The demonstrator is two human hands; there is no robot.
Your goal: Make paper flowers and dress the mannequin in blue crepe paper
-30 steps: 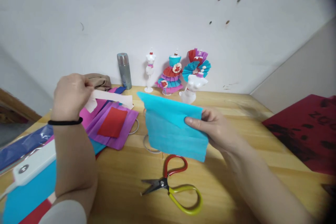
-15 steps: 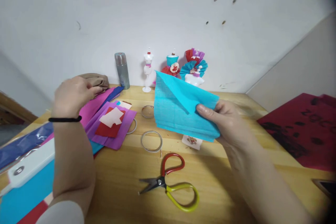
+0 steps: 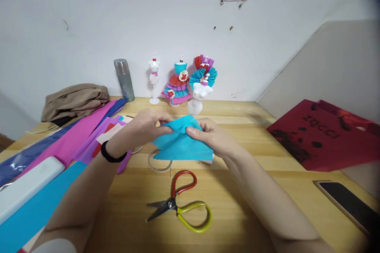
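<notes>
Both hands hold a folded sheet of bright blue crepe paper (image 3: 190,148) above the wooden table. My left hand (image 3: 150,126) pinches its upper left side between thumb and fingers. On the right, my right hand (image 3: 212,136) grips the paper with the thumb flat on top and the fingers behind. Below it lie open-bladed scissors (image 3: 170,204) with one red and one yellow handle. A ring of wire or tape (image 3: 160,162) sits partly hidden under the paper.
Small dress forms (image 3: 154,79), some in paper ruffles, stand along the wall beside a thermos (image 3: 124,81). Coloured paper sheets (image 3: 63,136) and a brown cloth (image 3: 77,101) lie at left. A red bag (image 3: 326,136) and a phone (image 3: 346,201) are at right.
My left hand has come from the left side to the blue paper and taken hold of it. The paper has moved lower and closer in. My view has turned slightly right.
</notes>
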